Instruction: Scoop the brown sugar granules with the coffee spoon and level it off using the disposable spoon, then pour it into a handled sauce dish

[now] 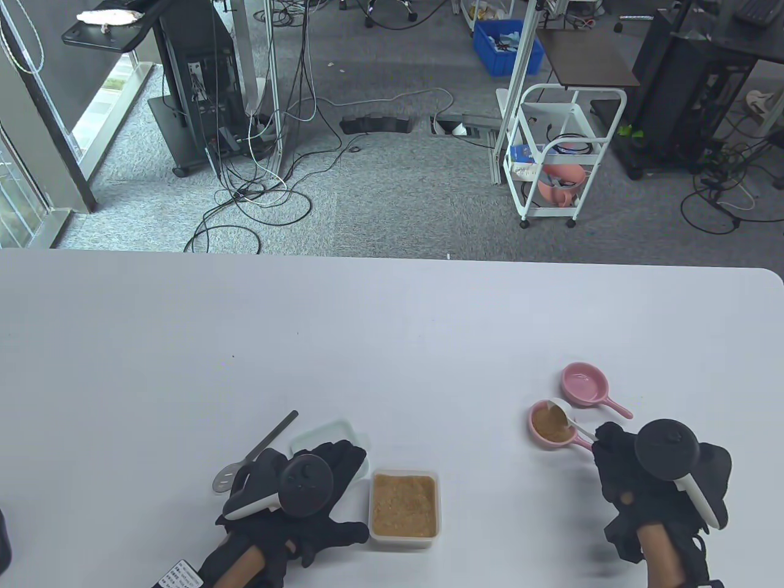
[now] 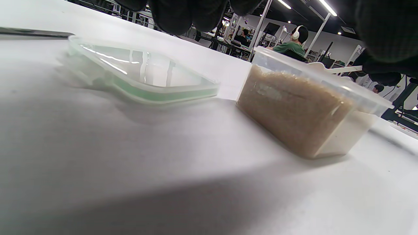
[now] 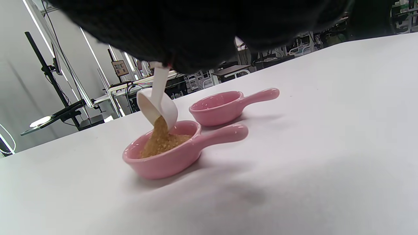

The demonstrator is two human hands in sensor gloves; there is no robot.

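My right hand [image 1: 649, 484] grasps the white coffee spoon [image 3: 158, 104] by its handle, bowl tipped at 10 o'clock from my fingers [image 1: 606, 438], brown sugar [image 3: 161, 137] sliding into the nearer pink handled sauce dish [image 3: 163, 156]. My left hand [image 1: 300, 484] lies released, flat on the worktop [image 1: 392, 343] over the container lid [image 2: 140, 78], the sugar container [image 1: 404, 505] at 3 o'clock.

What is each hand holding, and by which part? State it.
The right hand grips the white coffee spoon by its handle's end, tipping sugar into the near pink dish. The left hand holds nothing.
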